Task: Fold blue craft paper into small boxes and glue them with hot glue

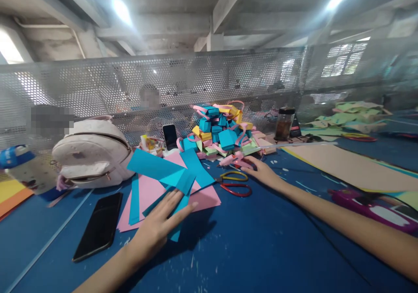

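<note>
My left hand (160, 219) lies over blue paper strips (176, 173), fingers stretched and spread, touching the paper. Beneath the strips is a stack of pink paper sheets (209, 197). My right hand (257, 170) reaches forward with its fingers around the back of a pink hot glue gun (233, 159); part of the grip is hidden. Close in front of that hand lie scissors (235, 190) with one yellow and one red handle loop. Behind the glue gun rises a pile of small folded paper boxes (218, 129) in blue, yellow and pink, with pink strips.
A black phone (98, 227) lies left of the paper, near a white backpack (93, 153) and a bottle (31, 171). A jar (284, 125), large paper sheets (346, 166) and a purple case (372, 210) are on the right. A perforated metal screen (183, 75) closes off the back.
</note>
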Demonstrator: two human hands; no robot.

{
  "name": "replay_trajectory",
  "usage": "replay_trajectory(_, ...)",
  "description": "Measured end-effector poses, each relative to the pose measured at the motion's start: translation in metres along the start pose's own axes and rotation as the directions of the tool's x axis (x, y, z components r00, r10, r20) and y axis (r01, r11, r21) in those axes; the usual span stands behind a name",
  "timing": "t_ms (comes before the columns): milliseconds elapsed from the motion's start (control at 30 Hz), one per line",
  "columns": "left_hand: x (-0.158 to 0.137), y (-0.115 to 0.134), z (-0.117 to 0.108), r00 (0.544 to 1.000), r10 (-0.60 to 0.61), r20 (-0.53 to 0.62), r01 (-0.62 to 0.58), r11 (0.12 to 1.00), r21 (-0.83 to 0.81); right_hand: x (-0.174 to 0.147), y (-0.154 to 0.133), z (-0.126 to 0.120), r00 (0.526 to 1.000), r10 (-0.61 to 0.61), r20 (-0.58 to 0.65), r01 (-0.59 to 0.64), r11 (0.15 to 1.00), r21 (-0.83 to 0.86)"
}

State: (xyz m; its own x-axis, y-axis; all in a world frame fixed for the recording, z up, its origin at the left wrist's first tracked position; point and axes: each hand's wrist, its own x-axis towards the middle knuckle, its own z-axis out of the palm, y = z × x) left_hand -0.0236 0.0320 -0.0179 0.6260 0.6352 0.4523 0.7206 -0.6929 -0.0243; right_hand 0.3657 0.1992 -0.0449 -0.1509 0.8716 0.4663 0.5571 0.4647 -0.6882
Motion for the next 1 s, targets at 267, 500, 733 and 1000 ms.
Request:
replay_trajectory(267, 0.001, -0.001, 0.005, 0.991, -0.101, 0.092, 0.116, 0.976, -0.182, 0.025, -0.017, 0.008, 1.000, -0.014, 0.014, 0.014, 1.000, -0.019)
replay_trajectory(500, 0.000, -0.008, 0.011, 0.982, -0.136, 0.128, 0.167, 0.947, -0.276, 0.000, -0.072, 0.006, 0.997, -0.066, 0.032, 0.064, 0.997, 0.046)
replay_trajectory(733, 0.001, -0.012, 0.017, 0.983, -0.170, 0.067, 0.181, 0.962, -0.204, -0.041, -0.098, 0.025, 0.985, -0.024, 0.171, -0.046, 0.918, 0.394)
replay_trajectory(1000, 0.003, -0.017, 0.024, 0.999, 0.010, 0.040, -0.007, 0.998, -0.063, -0.060, -0.094, 0.041, 0.930, -0.003, 0.368, -0.197, 0.841, 0.503)
